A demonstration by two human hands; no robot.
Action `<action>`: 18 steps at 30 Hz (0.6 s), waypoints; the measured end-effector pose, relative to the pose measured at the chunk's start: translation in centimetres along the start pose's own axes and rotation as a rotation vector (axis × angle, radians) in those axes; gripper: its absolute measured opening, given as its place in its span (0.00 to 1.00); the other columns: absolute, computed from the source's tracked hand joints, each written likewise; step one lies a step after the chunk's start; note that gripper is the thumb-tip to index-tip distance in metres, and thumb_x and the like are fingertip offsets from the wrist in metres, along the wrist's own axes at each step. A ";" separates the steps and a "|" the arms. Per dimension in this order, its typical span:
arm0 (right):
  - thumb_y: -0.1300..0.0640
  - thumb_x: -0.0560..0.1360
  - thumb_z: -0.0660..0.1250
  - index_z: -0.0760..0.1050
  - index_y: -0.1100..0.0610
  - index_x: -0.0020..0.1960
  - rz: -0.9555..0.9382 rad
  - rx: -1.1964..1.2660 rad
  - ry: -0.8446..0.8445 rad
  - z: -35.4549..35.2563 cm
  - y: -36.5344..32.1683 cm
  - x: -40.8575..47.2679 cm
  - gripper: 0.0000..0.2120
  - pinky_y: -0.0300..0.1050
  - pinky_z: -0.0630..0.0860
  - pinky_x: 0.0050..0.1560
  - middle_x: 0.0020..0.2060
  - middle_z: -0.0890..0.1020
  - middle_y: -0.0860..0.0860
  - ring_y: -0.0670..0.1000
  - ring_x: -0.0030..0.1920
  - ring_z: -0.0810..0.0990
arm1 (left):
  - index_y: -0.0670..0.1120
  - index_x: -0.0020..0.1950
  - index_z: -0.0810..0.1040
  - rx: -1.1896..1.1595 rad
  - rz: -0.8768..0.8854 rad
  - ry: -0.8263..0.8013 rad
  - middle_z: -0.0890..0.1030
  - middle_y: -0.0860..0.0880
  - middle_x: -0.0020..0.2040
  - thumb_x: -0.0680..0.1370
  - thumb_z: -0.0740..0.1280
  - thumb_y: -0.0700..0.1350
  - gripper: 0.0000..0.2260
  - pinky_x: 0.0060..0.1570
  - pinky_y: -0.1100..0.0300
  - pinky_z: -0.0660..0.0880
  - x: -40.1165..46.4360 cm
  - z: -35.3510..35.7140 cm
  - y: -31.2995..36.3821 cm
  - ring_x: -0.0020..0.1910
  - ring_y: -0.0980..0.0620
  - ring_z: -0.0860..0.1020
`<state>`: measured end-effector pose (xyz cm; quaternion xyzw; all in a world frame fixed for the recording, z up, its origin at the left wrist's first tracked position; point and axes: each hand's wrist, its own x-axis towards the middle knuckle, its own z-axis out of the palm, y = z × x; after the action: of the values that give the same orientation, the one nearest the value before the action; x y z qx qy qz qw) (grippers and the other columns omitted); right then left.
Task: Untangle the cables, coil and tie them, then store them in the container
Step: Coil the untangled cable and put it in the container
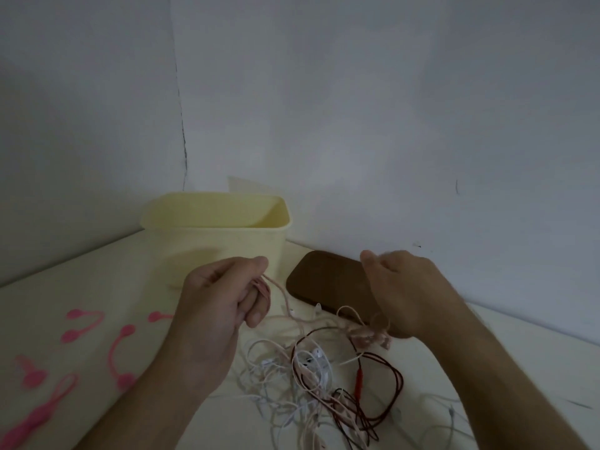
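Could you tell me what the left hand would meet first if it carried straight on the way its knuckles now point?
Probably the yellow container. The left hand, gripping a coil of pink cable, points up and away toward the container's near wall, with nothing visible between them. Depth is hard to judge from this single view.

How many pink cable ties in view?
5, all on the table left of the left hand: top, one partly behind the hand, middle, far left, bottom left corner. More may be hidden.
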<state>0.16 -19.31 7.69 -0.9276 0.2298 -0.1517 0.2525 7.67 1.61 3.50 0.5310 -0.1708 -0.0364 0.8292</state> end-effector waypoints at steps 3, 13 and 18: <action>0.56 0.81 0.65 0.84 0.48 0.54 -0.210 0.469 -0.173 0.4 -3.1 -1.9 0.09 0.42 0.80 0.54 0.49 0.86 0.45 0.44 0.50 0.84 | 0.45 0.26 0.61 0.056 0.039 -0.076 0.57 0.47 0.23 0.79 0.70 0.37 0.25 0.31 0.55 0.65 -0.5 0.4 -0.3 0.22 0.48 0.62; 0.57 0.82 0.71 0.82 0.47 0.62 -0.348 0.246 -0.245 2.6 -4.2 -2.5 0.10 0.43 0.85 0.47 0.45 0.87 0.43 0.41 0.43 0.85 | 0.44 0.26 0.61 -0.002 -0.002 -0.079 0.53 0.47 0.24 0.76 0.70 0.38 0.23 0.25 0.60 0.65 -1.1 0.8 0.0 0.20 0.50 0.60; 0.51 0.81 0.70 0.85 0.46 0.44 -0.303 0.084 -0.059 -0.3 -2.5 -1.1 0.08 0.31 0.72 0.32 0.34 0.84 0.41 0.38 0.32 0.81 | 0.47 0.26 0.60 -0.101 -0.065 -0.006 0.54 0.50 0.23 0.72 0.72 0.41 0.22 0.21 0.63 0.62 -0.5 0.4 0.5 0.18 0.54 0.59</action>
<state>-0.03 -16.91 9.08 -0.9444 0.0730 -0.1703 0.2717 6.99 1.63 4.01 0.4935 -0.1540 -0.0734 0.8529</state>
